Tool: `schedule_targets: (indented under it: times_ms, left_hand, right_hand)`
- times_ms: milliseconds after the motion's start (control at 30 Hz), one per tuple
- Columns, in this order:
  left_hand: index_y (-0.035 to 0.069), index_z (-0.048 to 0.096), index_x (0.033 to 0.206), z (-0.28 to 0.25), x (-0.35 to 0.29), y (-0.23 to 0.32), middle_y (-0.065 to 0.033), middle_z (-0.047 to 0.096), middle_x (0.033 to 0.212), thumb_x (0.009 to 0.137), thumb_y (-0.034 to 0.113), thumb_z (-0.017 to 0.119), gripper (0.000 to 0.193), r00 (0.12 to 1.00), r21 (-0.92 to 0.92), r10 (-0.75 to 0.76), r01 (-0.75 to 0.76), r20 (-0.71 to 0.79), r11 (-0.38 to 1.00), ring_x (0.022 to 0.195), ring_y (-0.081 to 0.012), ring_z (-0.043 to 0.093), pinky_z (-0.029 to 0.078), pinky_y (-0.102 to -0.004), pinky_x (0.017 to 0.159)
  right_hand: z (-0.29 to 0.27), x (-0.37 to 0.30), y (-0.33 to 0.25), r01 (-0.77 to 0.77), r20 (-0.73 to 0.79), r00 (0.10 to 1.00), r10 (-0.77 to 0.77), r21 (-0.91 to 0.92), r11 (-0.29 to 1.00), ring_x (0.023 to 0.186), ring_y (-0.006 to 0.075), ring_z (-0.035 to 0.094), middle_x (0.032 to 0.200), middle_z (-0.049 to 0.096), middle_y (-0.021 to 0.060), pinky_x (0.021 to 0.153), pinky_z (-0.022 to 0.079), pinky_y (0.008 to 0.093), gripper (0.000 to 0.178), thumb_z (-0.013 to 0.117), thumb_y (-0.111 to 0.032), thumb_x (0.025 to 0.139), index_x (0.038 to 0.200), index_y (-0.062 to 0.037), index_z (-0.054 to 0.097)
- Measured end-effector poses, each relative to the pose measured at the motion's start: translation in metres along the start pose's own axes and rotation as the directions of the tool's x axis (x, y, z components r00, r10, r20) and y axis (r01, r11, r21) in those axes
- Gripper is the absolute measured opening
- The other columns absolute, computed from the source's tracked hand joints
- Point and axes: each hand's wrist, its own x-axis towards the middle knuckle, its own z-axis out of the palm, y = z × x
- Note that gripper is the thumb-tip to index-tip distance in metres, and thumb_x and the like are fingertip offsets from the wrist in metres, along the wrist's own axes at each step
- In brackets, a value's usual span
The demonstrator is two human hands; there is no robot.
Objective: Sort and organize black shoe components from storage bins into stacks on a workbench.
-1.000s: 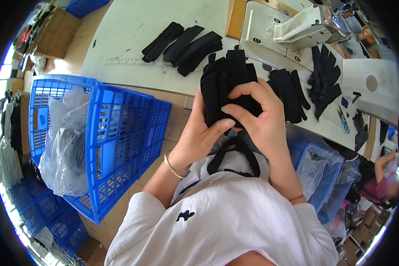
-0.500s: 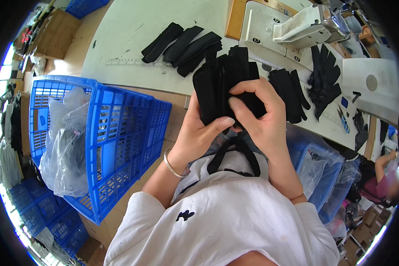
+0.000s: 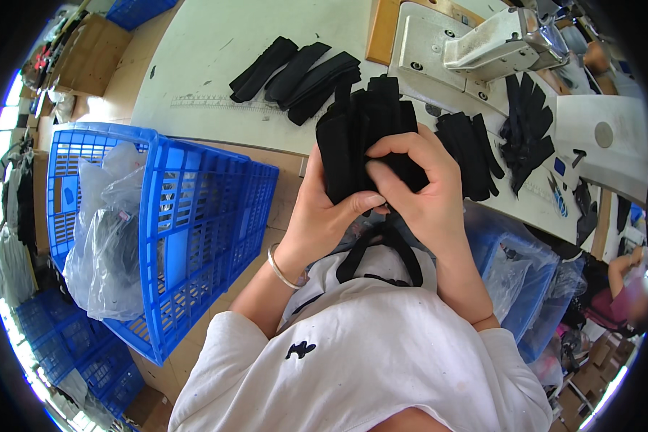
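Between my two hands is a thick bundle of black fabric strips point(image 3: 363, 137), held up over the table's front edge. My left hand point(image 3: 322, 205) wraps its left and lower side, the thumb lying across the near end. On the right, my right hand point(image 3: 425, 183) grips the bundle with thumb and index finger bent against the layers; its other fingers are hidden behind the fabric. Beyond the bundle, more black strips point(image 3: 295, 75) lie fanned on the white table point(image 3: 201, 65). Another stack of black strips point(image 3: 468, 151) rests just right of my right hand.
A white sewing machine point(image 3: 489, 50) stands at the far right, near loose black pieces point(image 3: 525, 129) and blue-handled scissors point(image 3: 559, 198). At my left is a blue crate point(image 3: 194, 216) with a clear plastic bag point(image 3: 108, 245). A blue bin point(image 3: 533, 288) sits at my right; a person's arm point(image 3: 619, 277) shows beyond.
My right thumb and index finger have shifted slightly left over the bundle. The upper ends of the strips have moved a little. Both hands keep their hold.
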Motion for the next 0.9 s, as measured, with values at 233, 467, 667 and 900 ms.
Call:
schedule_targets:
  times_ms: [233,467,667,900]
  left_hand:
    - [0.003,0.03,0.138,-0.005,0.0,-0.007,-0.0116,0.053,0.12,0.089,0.0,0.065,0.061,1.0,0.02,0.028,-0.027,-0.015,0.999,0.098,-0.0179,0.062,0.061,-0.0336,0.078]
    - [0.001,0.043,0.127,-0.001,0.002,0.002,-0.0135,0.058,0.114,0.1,0.008,0.048,0.029,0.992,-0.163,0.043,-0.062,-0.122,0.985,0.092,-0.025,0.066,0.062,-0.0363,0.067]
    - [0.001,0.039,0.127,-0.028,-0.012,0.0,-0.015,0.055,0.116,0.099,0.002,0.045,0.029,0.913,0.023,0.239,-0.246,-0.331,0.969,0.093,-0.0207,0.064,0.06,-0.0304,0.058]
    - [0.001,0.039,0.128,-0.044,-0.036,0.0,-0.0131,0.054,0.109,0.098,0.0,0.045,0.031,0.8,-0.013,0.281,-0.339,-0.53,0.941,0.091,-0.0198,0.061,0.059,-0.0279,0.054]
  right_hand:
    - [0.001,0.003,-0.003,-0.035,0.048,0.998,0.036,-0.02,0.999,0.073,0.0183,0.062,0.087,0.056,0.0076,0.057,0.05,0.0287,0.016,0.073,-0.005,0.079,0.092,-0.0045,0.064]
    - [0.01,0.007,0.002,-0.066,-0.051,0.996,0.068,0.039,0.997,0.081,0.018,0.062,0.088,0.062,0.0064,0.075,0.048,0.029,0.014,0.066,0.001,0.08,0.093,-0.0029,0.063]
    - [0.028,0.046,-0.031,0.228,0.037,0.974,-0.225,-0.14,0.964,0.079,0.0184,0.06,0.087,0.062,0.0067,0.076,0.047,0.0283,0.018,0.065,-0.002,0.08,0.098,-0.004,0.061]
    - [0.135,0.141,-0.054,0.503,0.332,0.858,-0.391,-0.394,0.769,0.084,0.0386,0.066,0.115,0.052,0.0243,0.071,0.056,0.042,0.034,0.062,-0.005,0.081,0.113,-0.0008,0.051]
